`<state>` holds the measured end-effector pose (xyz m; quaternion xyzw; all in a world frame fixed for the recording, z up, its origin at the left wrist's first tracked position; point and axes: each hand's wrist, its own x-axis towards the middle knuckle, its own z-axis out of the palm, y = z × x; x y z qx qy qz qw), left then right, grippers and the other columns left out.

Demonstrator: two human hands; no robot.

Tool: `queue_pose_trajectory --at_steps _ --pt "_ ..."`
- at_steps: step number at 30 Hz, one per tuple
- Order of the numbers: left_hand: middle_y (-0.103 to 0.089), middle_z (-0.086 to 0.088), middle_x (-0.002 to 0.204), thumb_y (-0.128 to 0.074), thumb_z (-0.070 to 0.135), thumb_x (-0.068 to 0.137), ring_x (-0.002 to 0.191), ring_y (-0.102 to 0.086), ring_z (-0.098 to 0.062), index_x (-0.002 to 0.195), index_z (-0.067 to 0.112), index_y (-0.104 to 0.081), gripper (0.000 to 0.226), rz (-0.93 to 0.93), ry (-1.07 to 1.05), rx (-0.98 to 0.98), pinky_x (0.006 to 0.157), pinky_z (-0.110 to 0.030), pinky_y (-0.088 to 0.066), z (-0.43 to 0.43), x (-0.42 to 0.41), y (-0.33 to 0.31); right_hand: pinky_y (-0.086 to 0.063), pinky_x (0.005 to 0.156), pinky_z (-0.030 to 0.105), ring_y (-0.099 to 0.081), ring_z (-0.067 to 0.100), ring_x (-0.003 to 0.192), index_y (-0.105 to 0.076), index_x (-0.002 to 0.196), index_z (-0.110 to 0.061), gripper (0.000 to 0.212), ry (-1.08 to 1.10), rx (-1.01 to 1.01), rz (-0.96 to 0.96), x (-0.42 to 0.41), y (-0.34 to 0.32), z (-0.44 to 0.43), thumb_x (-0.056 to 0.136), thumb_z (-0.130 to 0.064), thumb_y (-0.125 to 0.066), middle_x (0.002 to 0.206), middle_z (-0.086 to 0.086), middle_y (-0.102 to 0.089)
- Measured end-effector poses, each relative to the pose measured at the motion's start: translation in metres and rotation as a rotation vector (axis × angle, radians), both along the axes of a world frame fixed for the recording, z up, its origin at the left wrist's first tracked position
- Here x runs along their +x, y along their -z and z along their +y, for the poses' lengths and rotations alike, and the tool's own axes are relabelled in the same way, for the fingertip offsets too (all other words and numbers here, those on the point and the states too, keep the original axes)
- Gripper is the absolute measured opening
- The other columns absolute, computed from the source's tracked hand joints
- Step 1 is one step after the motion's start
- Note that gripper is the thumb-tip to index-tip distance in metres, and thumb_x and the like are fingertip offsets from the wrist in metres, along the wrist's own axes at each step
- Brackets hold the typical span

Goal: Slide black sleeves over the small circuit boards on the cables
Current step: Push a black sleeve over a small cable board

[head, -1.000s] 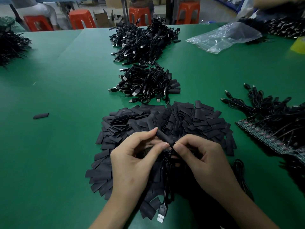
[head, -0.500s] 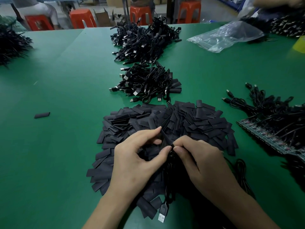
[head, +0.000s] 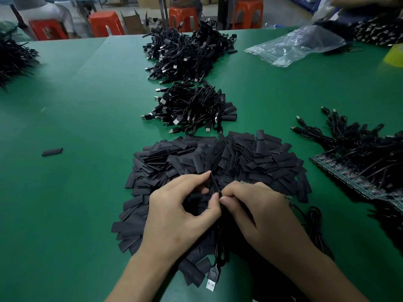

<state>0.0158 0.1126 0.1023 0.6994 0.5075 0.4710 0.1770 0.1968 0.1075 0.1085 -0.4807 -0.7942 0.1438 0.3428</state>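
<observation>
Black flat sleeve (head: pixel 212 182) sits pinched between left hand (head: pixel 181 216) thumb and forefinger, tilted up over the near-centre pile of loose black sleeves (head: pixel 218 162) on the green table mat (head: pixel 76 192). Right hand (head: pixel 259 212) touches it fingertip to fingertip, clamped on a thin black USB cable (head: pixel 219 243) — plug (head: pixel 211 280) dangles near. Circuit board itself hidden by fingers. Finished cable bundle (head: pixel 192 110) lies beyond the pile; strip of green boards with cables (head: pixel 357 179) right.

Table (head: pixel 87 203): plain green.
Sleeves (head: pixel 250 158): matt black, heaped.
Stray sleeve (head: pixel 52 152): black.
Cables (head: pixel 192 110): black, silver plug ends.
Plug (head: pixel 211 284): black body, silver tip.
Board strip (head: pixel 349 177): dark green, pinkish specks.
Bag (head: pixel 294 46): clear.
Stools (head: pixel 106 23): orange-red.
Object at right edge (head: pixel 395 55): yellow.
</observation>
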Motion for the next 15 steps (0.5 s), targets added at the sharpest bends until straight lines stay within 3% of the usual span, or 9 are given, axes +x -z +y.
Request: queue_pose_trajectory --at_steps 7,11,13,15 --pt "-0.075 0.012 0.092 -0.067 0.025 0.086 0.088 -0.07 0.0 0.1 0.015 -0.081 0.022 -0.019 -0.084 0.035 0.082 -0.01 -0.05 0.0015 0.0031 0.001 -0.041 0.072 0.037 -0.053 0.018 0.069 -0.065 0.088 -0.018 0.024 -0.011 0.066 -0.128 -0.0043 0.0034 -0.0022 0.101 -0.03 -0.048 0.076 -0.005 -0.064" --pt "-0.077 0.016 0.095 -0.07 0.016 0.091 0.092 -0.073 -0.006 0.103 0.019 -0.081 0.017 -0.142 -0.083 -0.046 0.081 -0.017 -0.054 0.0041 0.0001 0.001 -0.043 0.076 0.03 -0.051 0.008 0.07 -0.062 0.087 -0.022 0.02 0.002 -0.005 0.02 -0.0023 0.0028 -0.0024 0.101 -0.033 -0.051 0.076 -0.014 -0.06" --pt "-0.077 0.015 0.096 -0.076 0.023 0.092 0.094 -0.074 -0.009 0.104 0.023 -0.08 0.012 -0.215 -0.056 -0.116 0.082 -0.019 -0.055 0.0045 -0.0009 -0.0008 -0.041 0.074 0.023 -0.053 0.006 0.072 -0.063 0.088 -0.026 0.019 0.015 -0.053 0.114 -0.0005 0.0023 -0.0023 0.099 -0.036 -0.052 0.076 -0.017 -0.06" --pt "-0.078 0.013 0.095 -0.077 0.031 0.087 0.092 -0.074 -0.009 0.101 0.025 -0.08 0.016 -0.272 -0.042 -0.173 0.08 -0.016 -0.054 0.0045 -0.0012 -0.0022 -0.044 0.073 0.026 -0.059 0.009 0.075 -0.064 0.091 -0.029 0.018 0.014 -0.117 0.191 0.0012 0.002 -0.0015 0.098 -0.041 -0.052 0.077 -0.017 -0.061"
